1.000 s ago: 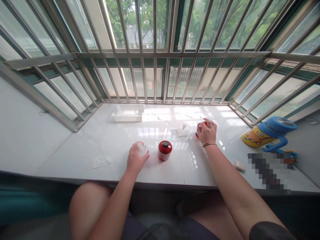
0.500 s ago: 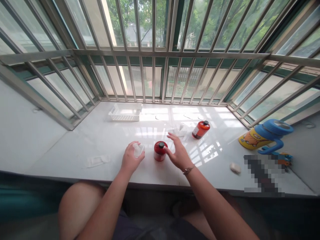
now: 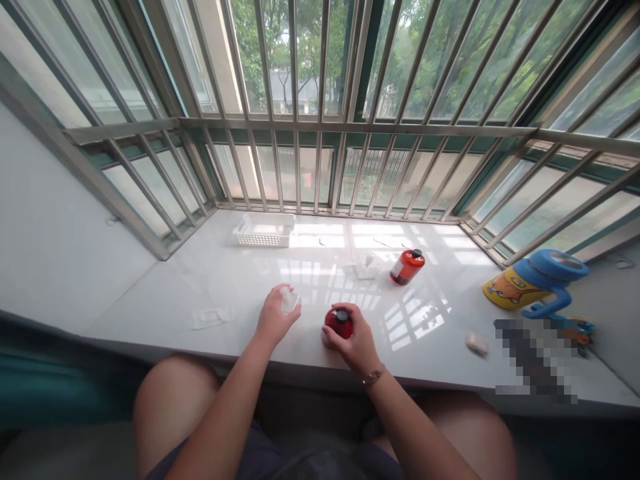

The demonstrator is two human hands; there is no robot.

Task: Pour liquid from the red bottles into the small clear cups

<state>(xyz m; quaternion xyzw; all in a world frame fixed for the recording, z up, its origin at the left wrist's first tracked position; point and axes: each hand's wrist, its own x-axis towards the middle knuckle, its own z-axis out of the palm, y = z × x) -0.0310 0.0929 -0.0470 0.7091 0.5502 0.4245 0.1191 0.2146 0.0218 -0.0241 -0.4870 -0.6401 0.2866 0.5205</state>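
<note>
My left hand (image 3: 273, 320) is closed around a small clear container (image 3: 291, 301), its exact kind hard to make out. To the right, my right hand (image 3: 361, 341) wraps its fingers around a red bottle (image 3: 333, 319) with a black cap. That bottle stands near the front edge of the white sill, and part of its side is hidden by my thumb and fingers. Farther back on the right is a second red bottle (image 3: 407, 268), also black-capped and with a pale label; neither hand touches it.
A white perforated basket (image 3: 265, 231) sits at the back left. Crumpled clear plastic (image 3: 367, 267) lies beside the far bottle, and a flat wrapper (image 3: 213, 318) at left. On the right are a blue-and-yellow flask (image 3: 530, 280) and a small beige object (image 3: 477, 345). Metal bars line the window.
My right hand has come down and closed around the near red bottle, which now sits closer to the front edge. My left hand still holds the clear container. The view has shifted slightly.
</note>
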